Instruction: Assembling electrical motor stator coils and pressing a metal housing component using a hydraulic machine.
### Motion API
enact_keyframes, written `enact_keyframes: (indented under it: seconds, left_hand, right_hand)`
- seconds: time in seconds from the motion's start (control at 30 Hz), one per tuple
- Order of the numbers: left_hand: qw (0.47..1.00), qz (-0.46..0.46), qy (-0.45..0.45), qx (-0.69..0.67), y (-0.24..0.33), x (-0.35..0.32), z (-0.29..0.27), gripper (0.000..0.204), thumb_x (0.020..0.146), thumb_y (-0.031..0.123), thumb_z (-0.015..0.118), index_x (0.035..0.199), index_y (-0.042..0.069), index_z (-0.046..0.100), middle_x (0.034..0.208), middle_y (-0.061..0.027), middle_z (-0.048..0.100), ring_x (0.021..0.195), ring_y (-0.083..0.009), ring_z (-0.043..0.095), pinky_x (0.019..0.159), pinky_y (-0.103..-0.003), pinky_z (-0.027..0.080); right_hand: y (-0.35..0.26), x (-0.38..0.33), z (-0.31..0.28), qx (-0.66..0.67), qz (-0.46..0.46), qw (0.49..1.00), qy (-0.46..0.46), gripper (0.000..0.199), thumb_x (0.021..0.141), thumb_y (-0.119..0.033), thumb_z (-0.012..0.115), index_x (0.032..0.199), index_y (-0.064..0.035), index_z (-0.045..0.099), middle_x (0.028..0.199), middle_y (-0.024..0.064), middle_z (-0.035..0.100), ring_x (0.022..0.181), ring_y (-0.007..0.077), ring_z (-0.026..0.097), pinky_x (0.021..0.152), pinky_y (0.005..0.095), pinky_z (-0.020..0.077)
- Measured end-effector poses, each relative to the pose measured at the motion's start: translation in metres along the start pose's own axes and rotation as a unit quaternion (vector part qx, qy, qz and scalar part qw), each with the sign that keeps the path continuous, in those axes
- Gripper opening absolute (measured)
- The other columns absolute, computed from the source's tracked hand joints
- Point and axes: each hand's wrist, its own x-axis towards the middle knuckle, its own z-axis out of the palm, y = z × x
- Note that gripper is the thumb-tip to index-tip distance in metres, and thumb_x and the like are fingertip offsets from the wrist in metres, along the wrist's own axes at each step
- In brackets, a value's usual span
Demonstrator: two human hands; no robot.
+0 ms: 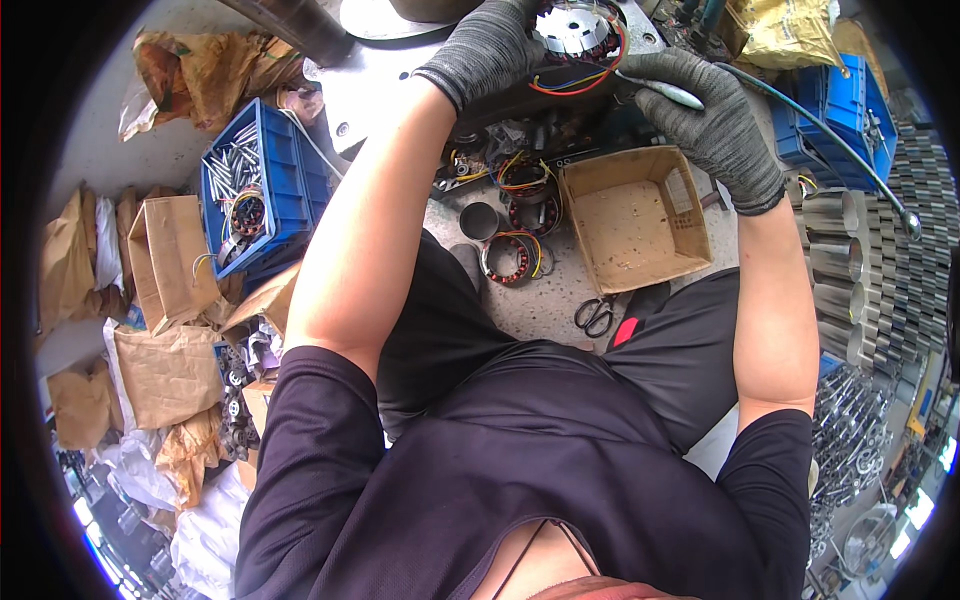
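My left hand [488, 52], in a grey knit glove, is curled against the left side of a motor stator [578, 35] with a silvery centre. Its fingertips are partly hidden at the upper edge. Red, yellow and blue wires [585, 84] loop from the stator's near side. To the right of them, my gloved right hand [712, 125] is closed around a slim, rounded silvery tool [672, 94], whose kind I cannot make out. Beneath both, a metal work plate [385, 95] spreads out. A long thin bar [825, 128] with a knobbed end runs rightward past my right hand.
An open cardboard box [632, 225] stands on the floor between my legs, beside wired stators [510, 258], a metal ring [479, 221] and black scissors [594, 318]. Blue bins [290, 185] with metal pins stand left. Stacked metal cylinders [835, 245] line the right.
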Motion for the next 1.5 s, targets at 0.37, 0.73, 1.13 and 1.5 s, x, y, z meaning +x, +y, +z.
enact_keyframes:
  seconds: [0.37, 0.73, 1.13, 1.5]
  left_hand:
    - [1.000, 0.006, -0.007, 0.012, -0.005, 0.001, -0.001, 0.099, 0.080, 0.003, 0.083, 0.162, 0.006, 0.028, 0.147, -0.0216, 0.050, 0.138, -0.0301, 0.049, 0.116, -0.038, 0.041]
    - [0.998, 0.061, -0.011, 0.002, -0.015, 0.003, -0.002, 0.094, 0.080, -0.010, 0.069, 0.162, 0.009, 0.028, 0.144, -0.0212, 0.052, 0.135, -0.0302, 0.052, 0.115, -0.038, 0.042]
    - [0.999, 0.006, -0.007, -0.035, -0.006, 0.002, 0.000, 0.104, 0.075, -0.004, 0.084, 0.162, 0.009, 0.028, 0.148, -0.0201, 0.049, 0.136, -0.0286, 0.051, 0.115, -0.037, 0.042]
    - [0.999, -0.002, -0.010, -0.035, -0.014, 0.005, -0.002, 0.102, 0.075, -0.002, 0.084, 0.161, 0.005, 0.028, 0.150, -0.0196, 0.048, 0.140, -0.0275, 0.047, 0.117, -0.036, 0.041]
  right_hand:
    - [-0.010, -0.005, -0.001, 0.228, 0.124, 0.966, 0.001, 0.025, 0.095, -0.011, 0.074, 0.119, -0.0068, 0.076, 0.108, 0.0026, 0.077, 0.100, 0.0097, 0.069, 0.092, 0.0278, 0.0561]
    - [0.002, -0.002, -0.002, 0.205, 0.090, 0.973, -0.052, 0.026, 0.093, -0.011, 0.075, 0.119, -0.0070, 0.076, 0.108, 0.0036, 0.076, 0.099, 0.0103, 0.069, 0.091, 0.0281, 0.0559]
    - [0.005, -0.005, 0.008, 0.164, 0.073, 0.983, 0.035, 0.026, 0.095, -0.010, 0.074, 0.121, -0.0080, 0.075, 0.113, 0.0025, 0.077, 0.101, 0.0107, 0.070, 0.091, 0.0266, 0.0558]
    - [-0.005, -0.010, 0.008, 0.201, 0.058, 0.976, -0.060, 0.029, 0.093, -0.009, 0.076, 0.121, -0.0063, 0.075, 0.112, 0.0057, 0.077, 0.104, 0.0125, 0.069, 0.094, 0.0289, 0.0543]
